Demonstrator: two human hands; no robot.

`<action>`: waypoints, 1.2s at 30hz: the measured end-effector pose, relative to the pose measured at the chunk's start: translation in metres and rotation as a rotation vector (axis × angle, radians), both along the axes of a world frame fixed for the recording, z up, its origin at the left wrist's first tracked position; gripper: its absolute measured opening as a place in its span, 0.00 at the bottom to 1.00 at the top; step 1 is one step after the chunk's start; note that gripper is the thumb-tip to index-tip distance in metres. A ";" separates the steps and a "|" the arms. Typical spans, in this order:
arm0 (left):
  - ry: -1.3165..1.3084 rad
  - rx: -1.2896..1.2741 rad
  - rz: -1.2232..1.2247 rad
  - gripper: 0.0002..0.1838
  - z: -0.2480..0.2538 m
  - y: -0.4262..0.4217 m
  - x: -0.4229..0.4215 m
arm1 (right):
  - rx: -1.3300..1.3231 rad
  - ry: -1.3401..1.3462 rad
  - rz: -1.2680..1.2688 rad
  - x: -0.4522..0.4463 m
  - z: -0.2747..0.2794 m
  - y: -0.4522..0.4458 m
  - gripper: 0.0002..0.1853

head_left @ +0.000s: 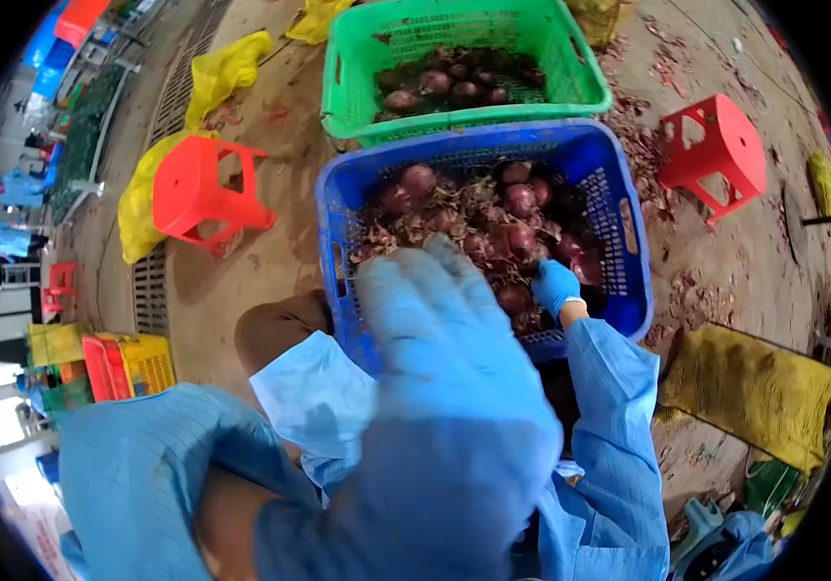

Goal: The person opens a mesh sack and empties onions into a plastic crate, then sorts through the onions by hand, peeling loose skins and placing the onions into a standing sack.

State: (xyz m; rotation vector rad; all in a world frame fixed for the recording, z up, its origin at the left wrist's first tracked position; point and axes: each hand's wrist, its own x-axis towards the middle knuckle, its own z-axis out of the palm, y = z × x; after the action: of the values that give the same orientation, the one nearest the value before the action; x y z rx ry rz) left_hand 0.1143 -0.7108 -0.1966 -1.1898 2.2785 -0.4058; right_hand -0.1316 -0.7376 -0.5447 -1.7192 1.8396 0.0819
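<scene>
A blue crate (483, 133) full of red onions (520, 199) and loose dry skins stands in front of me. My left hand (435, 339), in a blue glove, is raised close to the camera, blurred, with its fingers stretched out and nothing visible in them. It covers the crate's near left part. My right hand (557, 285), also gloved in blue, reaches into the crate's right side among the onions. Its fingers are curled down, and what they hold, if anything, is hidden.
Behind the blue crate is a green crate (464, 119) with some onions. Red stools (186, 184) stand on both sides. Yellow mesh sacks (754, 395) and onion skins (696, 300) lie on the floor. At far left, people in blue (11, 240) are near tables.
</scene>
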 end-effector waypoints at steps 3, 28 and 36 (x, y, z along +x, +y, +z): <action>0.029 0.074 0.151 0.16 -0.036 -0.015 0.047 | -0.212 -0.080 -0.209 0.016 -0.007 -0.021 0.22; 0.647 0.655 1.239 0.28 -0.354 0.059 0.071 | 0.367 -0.046 0.051 0.166 0.034 0.055 0.47; 0.991 0.701 0.870 0.31 -0.272 0.002 0.102 | 0.577 -1.606 -0.699 0.097 0.020 0.066 0.31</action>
State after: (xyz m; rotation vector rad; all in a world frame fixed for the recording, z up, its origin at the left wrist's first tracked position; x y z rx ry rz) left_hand 0.2167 -0.7092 -0.4684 -1.9915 1.9073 1.4403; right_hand -0.0342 -0.6712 -0.5249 -0.2698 0.8380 -0.7430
